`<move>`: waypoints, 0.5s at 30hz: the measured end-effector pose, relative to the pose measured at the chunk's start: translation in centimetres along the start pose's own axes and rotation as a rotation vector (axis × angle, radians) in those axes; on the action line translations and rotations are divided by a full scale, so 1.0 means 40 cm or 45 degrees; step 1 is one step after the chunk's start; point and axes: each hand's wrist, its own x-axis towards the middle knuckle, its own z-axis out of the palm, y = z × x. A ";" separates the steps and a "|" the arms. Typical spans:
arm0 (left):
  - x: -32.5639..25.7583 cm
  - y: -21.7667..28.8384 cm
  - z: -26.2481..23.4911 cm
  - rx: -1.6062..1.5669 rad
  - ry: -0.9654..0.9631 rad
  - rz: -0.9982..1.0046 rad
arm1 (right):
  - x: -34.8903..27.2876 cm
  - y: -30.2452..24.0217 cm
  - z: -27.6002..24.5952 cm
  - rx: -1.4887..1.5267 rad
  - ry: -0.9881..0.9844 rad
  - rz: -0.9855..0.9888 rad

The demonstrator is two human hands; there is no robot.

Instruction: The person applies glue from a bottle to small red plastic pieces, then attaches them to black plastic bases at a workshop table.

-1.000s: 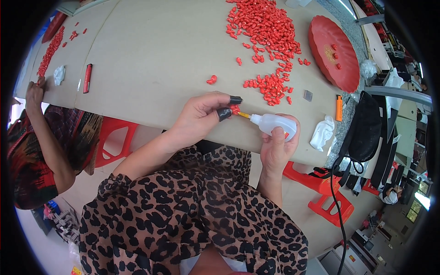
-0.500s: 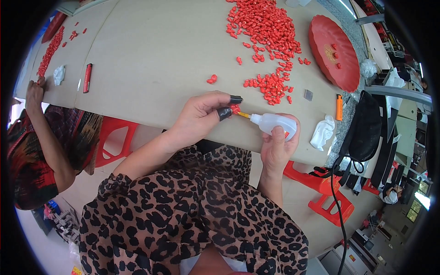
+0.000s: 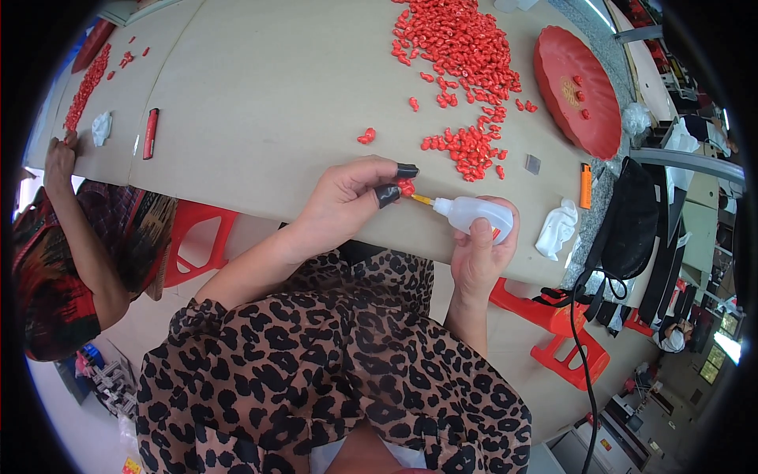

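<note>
My left hand pinches a small glossy red piece between thumb and forefinger, both tips wrapped in black. In my right hand is a translucent white squeeze bottle, tilted so its yellow nozzle points left at the red piece. The nozzle's tip is right beside the piece; I cannot tell whether they touch. Beyond my hands lies a cluster of similar red pieces, with a large heap farther off. A few stuck together rest above my left hand.
A red scalloped tray with a few pieces stands at the right. Near it are an orange lighter, a crumpled white tissue and a small grey square. A red marker-like stick lies left. Another person's hand works at the far left.
The bottle has shifted very slightly right, its nozzle tip a little farther from the red piece. My left hand stays in place, still pinching the piece.
</note>
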 end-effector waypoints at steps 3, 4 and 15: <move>0.000 -0.001 0.000 -0.003 0.002 0.007 | 0.000 0.000 0.000 -0.004 0.004 -0.013; -0.001 -0.002 0.000 -0.012 0.005 0.008 | 0.000 0.001 0.000 -0.004 0.003 -0.021; -0.002 0.002 -0.001 -0.011 0.013 -0.007 | 0.000 0.002 -0.001 -0.016 0.029 -0.052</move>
